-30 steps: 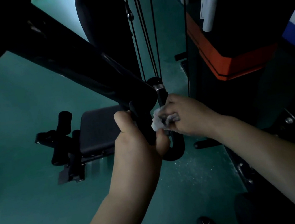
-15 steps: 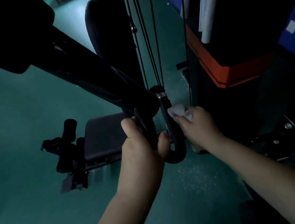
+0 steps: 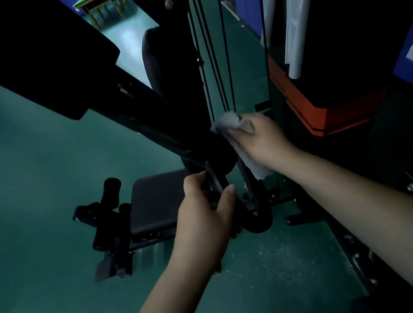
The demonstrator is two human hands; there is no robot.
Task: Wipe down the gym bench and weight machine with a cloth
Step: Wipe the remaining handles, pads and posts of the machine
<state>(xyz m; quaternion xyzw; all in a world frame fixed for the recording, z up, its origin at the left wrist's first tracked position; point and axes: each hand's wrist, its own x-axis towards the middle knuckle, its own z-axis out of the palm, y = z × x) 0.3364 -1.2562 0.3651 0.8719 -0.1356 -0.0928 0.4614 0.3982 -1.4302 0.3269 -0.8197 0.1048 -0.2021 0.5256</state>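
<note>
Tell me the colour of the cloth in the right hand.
Pale grey cloth, seen in the head view.

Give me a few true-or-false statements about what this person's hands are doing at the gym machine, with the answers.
1. The right hand holds a grey cloth against the machine near its cables. True.
2. The left hand lies flat on the bench seat. False: it grips a curved black handle of the machine.
3. The floor is green. True.
4. The cloth lies spread on the floor. False: the right hand's fingers hold it up at the machine.
5. An orange-edged black pad lies to the right of the cables. True.
</note>
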